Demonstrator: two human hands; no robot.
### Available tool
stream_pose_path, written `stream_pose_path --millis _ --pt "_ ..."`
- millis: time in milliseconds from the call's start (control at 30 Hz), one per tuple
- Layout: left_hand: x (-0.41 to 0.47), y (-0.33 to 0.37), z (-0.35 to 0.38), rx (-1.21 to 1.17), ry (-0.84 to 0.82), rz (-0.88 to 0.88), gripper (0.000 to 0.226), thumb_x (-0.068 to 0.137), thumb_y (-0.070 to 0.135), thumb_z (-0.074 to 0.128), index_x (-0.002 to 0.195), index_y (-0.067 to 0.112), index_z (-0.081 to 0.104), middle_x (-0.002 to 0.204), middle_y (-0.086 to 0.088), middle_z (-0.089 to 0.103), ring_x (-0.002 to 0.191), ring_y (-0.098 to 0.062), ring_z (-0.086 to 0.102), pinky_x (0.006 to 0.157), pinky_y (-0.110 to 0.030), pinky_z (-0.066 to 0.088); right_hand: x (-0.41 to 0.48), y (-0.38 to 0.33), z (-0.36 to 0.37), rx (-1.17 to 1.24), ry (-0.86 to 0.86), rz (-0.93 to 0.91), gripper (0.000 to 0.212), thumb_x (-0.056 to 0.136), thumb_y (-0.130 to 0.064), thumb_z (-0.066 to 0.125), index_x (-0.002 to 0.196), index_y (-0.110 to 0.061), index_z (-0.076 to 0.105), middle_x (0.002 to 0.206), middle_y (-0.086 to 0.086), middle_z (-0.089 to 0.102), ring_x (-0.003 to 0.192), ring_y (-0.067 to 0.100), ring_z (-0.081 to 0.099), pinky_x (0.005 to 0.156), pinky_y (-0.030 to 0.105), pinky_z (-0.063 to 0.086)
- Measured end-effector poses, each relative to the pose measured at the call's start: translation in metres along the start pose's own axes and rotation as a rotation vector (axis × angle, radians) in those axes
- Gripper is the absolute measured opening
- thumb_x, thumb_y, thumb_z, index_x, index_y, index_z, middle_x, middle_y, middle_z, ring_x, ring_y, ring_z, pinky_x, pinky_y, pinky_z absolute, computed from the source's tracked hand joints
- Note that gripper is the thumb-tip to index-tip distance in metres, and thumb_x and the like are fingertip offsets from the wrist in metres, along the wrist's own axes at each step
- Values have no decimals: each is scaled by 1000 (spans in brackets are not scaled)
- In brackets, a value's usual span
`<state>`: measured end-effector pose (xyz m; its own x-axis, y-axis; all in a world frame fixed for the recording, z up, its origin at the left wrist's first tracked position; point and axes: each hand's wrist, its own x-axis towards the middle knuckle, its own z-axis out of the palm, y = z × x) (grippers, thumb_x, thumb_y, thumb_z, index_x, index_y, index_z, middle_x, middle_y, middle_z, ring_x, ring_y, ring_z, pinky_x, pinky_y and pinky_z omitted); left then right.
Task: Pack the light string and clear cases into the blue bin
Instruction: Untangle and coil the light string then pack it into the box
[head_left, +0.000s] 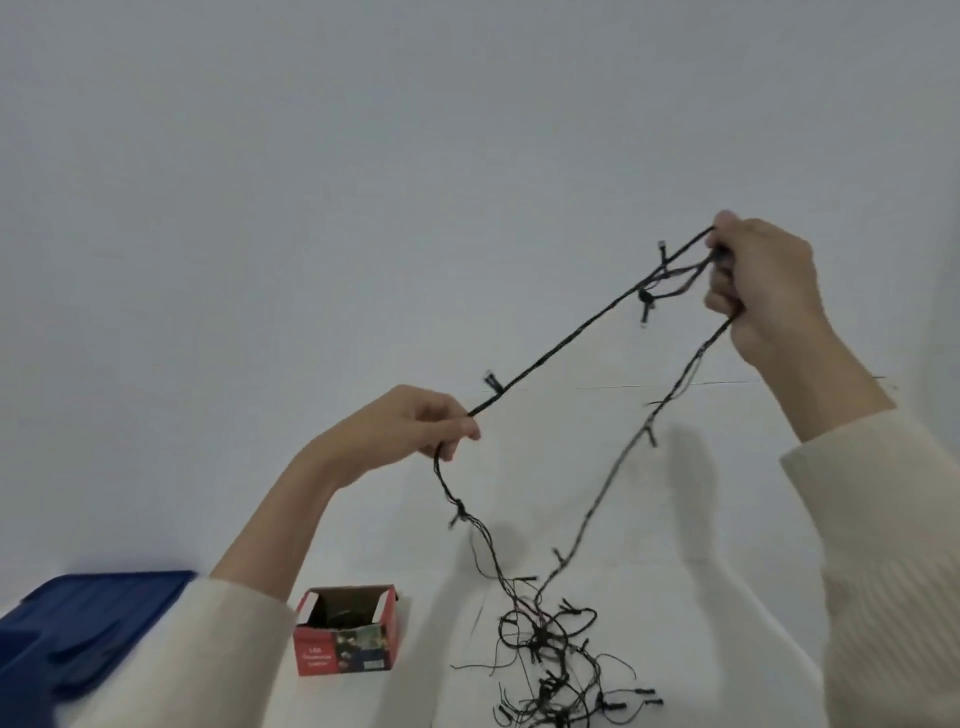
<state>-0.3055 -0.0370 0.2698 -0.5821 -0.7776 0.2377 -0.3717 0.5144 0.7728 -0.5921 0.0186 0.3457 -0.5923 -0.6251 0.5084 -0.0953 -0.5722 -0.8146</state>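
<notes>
Pinching the light string (561, 347) taut in left hand (410, 431) and right hand (763, 280), I judge it light, limp, snag-prone: grip wire between bulbs (645, 306).

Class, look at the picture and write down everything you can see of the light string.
The light string is a thin, dark, flexible wire with small bulb stubs branching off at intervals. One stretch runs taut between the left hand, which pinches it, and the raised right hand, which holds several loops. From both hands strands hang down to a loose tangle lying on the white surface, right of an open red box.
</notes>
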Motion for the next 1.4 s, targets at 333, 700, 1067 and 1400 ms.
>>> stream_pose_path --millis 333,700,1067,1400 --pt "39 92 -1 56 288 353 12 93 23 56 90 16 65 58 5 47 49 -8 40 50 -20 42 -40 -20 40 -633 -834 -78 30 84 -48 60 87 -19 69 45 -13 28 40 7 28 42 19 20" --pt "15 15 22 -103 -194 13 15 91 26 58 84 14 63 63 -2 50 58 -14 49 62 -23 48 -2 6 28 53 -183 -86 36 96 -18 50 60 -14 52 50 4 40 29 4 26 33 12 21" --pt "32 51 11 100 166 96 30 99 29 41 84 15 62 58 1 46 39 -5 41 50 -22 46 -28 -7 23 -959 -768 -240 43 79 -47 67 118 -36 53 55 -7 38 53 10 38 53 25 29" --pt "16 9 15 83 -247 -51 19 95 26 51 84 15 62 70 3 60 71 -12 58 82 -34 52 -17 17 23 -277 -464 53 39 94 -27 53 57 -15 47 41 -9 28 37 9 21 39 18 17"
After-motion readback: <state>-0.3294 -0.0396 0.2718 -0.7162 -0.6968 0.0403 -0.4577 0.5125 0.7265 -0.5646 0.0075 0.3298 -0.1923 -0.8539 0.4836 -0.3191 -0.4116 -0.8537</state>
